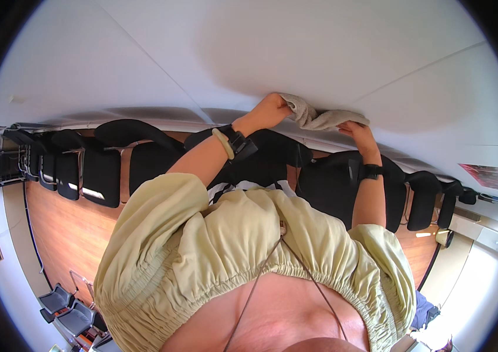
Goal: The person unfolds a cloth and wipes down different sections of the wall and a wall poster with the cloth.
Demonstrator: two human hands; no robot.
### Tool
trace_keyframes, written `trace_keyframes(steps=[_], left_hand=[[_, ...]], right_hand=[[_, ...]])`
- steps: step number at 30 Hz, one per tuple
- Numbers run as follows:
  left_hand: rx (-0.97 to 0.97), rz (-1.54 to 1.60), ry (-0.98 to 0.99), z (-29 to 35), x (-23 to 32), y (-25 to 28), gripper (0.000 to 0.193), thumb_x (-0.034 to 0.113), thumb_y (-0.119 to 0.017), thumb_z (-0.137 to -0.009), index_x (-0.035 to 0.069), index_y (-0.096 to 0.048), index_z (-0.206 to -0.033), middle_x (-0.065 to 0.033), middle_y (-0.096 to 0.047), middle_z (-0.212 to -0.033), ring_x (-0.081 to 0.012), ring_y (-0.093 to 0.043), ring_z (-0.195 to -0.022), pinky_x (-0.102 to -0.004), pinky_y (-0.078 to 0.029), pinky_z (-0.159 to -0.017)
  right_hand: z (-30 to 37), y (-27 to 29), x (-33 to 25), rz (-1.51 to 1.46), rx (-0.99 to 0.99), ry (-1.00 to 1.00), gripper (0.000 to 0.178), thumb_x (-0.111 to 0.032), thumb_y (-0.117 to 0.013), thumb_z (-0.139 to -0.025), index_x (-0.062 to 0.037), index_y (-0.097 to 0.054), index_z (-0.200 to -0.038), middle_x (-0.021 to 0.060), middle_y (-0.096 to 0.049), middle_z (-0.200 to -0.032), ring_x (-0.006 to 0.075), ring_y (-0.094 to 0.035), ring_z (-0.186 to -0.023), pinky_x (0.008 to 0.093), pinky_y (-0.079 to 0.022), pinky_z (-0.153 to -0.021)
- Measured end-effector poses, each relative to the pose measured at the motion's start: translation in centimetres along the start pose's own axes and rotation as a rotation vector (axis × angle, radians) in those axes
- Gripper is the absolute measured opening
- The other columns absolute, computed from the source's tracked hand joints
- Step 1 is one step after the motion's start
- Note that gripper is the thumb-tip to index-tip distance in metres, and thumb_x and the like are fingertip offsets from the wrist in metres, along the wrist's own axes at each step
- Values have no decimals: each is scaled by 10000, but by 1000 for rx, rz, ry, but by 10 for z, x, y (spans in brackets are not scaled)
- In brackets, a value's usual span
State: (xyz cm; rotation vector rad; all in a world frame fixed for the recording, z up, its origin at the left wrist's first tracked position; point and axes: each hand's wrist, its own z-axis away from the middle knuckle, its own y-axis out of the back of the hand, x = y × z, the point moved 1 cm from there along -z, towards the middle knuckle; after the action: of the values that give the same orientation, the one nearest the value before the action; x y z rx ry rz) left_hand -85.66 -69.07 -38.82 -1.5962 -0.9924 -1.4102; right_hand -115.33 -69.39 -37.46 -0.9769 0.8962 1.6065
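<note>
On the white bench (pixel 319 53), both hands' fingers (pixel 287 107) grip a grey cloth (pixel 319 119) bunched between left hand (pixel 269 111) and right hand (pixel 357 132).

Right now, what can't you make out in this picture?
All in the head view:
- Right hand: its fingertips are tucked into the cloth, so its grip is unclear.
- Table: the patch under the cloth is covered.
- Red sheet: too small and bent at the rim to tell what it is.
- Chairs: the middle ones are partly hidden by the person's sleeves.
</note>
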Motion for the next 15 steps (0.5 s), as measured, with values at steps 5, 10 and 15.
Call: trace_keyframes(steps=[5,10,15], left_hand=[[126,-31,-39,23,79,22,216,42,-544,-909,-43,-636,-1085,-74,-677,-1046,-145,-607,-952,-289,-474,-854],[440,39,-234,63,93,59,213,38,-578,-889,-38,-639,-1079,-51,-680,-1003,-119,-601,-931,-269,-478,-838],[817,2,-340,101,65,102,225,7,-649,-825,-27,-649,-1047,-61,-683,-998,-128,-613,-946,-285,-491,-824]], right_hand=[[20,2,-65,15,-164,405,308,-108,-446,-956,69,-549,-1187,188,-624,-1130,304,-617,-1056,418,-520,-918],[10,-67,-110,201,-186,511,295,-99,-437,-970,60,-550,-1192,162,-615,-1151,302,-608,-1055,428,-521,-923],[-8,-163,-125,-21,-398,354,293,-121,-462,-975,38,-551,-1204,151,-614,-1153,265,-614,-1036,403,-524,-904]])
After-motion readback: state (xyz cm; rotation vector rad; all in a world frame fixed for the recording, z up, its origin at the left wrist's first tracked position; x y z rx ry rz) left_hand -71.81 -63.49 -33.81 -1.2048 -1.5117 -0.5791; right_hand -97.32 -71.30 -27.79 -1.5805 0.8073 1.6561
